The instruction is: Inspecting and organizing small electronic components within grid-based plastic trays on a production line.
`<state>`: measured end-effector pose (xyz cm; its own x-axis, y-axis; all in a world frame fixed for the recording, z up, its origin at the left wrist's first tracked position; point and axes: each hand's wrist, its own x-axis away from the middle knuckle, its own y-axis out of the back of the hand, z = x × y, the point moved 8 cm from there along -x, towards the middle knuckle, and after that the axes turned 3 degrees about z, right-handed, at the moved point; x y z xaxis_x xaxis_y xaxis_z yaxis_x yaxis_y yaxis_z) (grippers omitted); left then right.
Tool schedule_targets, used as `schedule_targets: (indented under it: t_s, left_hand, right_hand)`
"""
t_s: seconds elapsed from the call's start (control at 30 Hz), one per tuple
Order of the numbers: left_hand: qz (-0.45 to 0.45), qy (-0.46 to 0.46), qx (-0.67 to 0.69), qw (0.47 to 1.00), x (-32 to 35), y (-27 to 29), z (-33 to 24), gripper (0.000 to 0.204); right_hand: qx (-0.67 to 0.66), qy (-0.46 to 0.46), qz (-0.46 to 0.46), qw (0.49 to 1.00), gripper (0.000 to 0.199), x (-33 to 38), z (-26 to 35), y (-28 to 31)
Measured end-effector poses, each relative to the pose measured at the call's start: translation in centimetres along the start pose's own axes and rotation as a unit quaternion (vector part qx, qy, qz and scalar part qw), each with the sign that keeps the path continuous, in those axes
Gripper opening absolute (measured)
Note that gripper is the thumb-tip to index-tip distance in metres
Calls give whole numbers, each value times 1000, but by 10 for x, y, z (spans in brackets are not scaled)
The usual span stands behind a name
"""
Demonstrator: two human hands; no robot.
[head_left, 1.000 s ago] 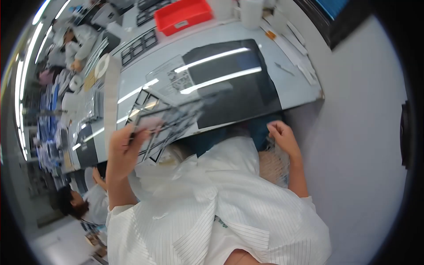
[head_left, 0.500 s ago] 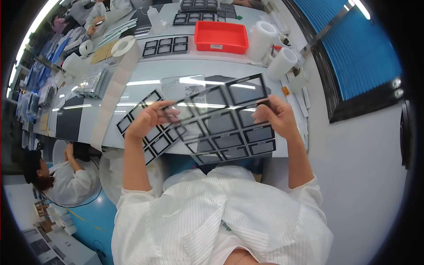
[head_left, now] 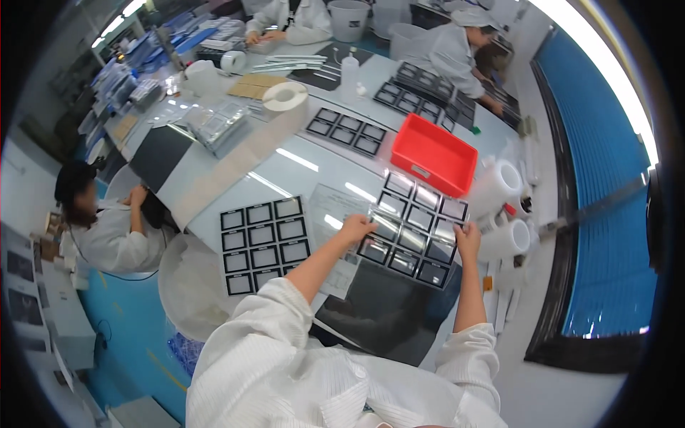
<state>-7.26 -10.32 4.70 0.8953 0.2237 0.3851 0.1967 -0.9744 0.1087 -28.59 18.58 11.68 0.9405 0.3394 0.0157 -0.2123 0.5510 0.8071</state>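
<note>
Farther from the body than half a second ago is now the held sheet, which is clear with rows of black-edged windows. The left hand has its fingers closed at one side edge, and the right hand pinches the opposite edge, so the sheet spans between them; whether its underside touches the table, I cannot tell. If one pinch is looser than the other, the sheet could, I think, bend or slip, and its far edge, seeming just beside the red tray beyond the fingers, could knock against it. Nearer to the body than the fingers lies the black mat, of which more shows than earlier. White rolls stand to the right of the right fingers. Left of the left fingers, well apart, lies the second framed sheet; earlier the held one overlapped it in view, but now only the left sleeve hides its near corner.
</note>
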Motion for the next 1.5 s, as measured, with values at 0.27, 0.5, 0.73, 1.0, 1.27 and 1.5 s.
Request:
schedule_targets:
  t_s: [0.27, 0.5, 0.73, 1.0, 1.27, 1.5]
  left_hand:
    - [-183, -115, -284, 934, 101, 0, -89, 36]
    - [-273, -599, -102, 746, 366, 64, -305, 25]
    - [-246, -696, -78, 670, 472, 68, -343, 31]
    - [-153, -768, -11, 622, 543, 96, -338, 33]
    - [-37, -833, -15, 551, 582, 118, -346, 36]
    - [59, -857, 28, 512, 597, 126, -346, 39]
  right_hand:
    - [-185, 173, 185, 949, 42, 90, 140, 14]
    - [-416, 539, 55, 730, 21, 238, 349, 193]
    - [-455, 648, -88, 605, 10, 277, 471, 218]
    - [-294, 772, -350, 441, 14, 381, 479, 250]
    - [-309, 794, -352, 388, 13, 385, 508, 253]
    - [-305, 806, -320, 392, 11, 396, 481, 269]
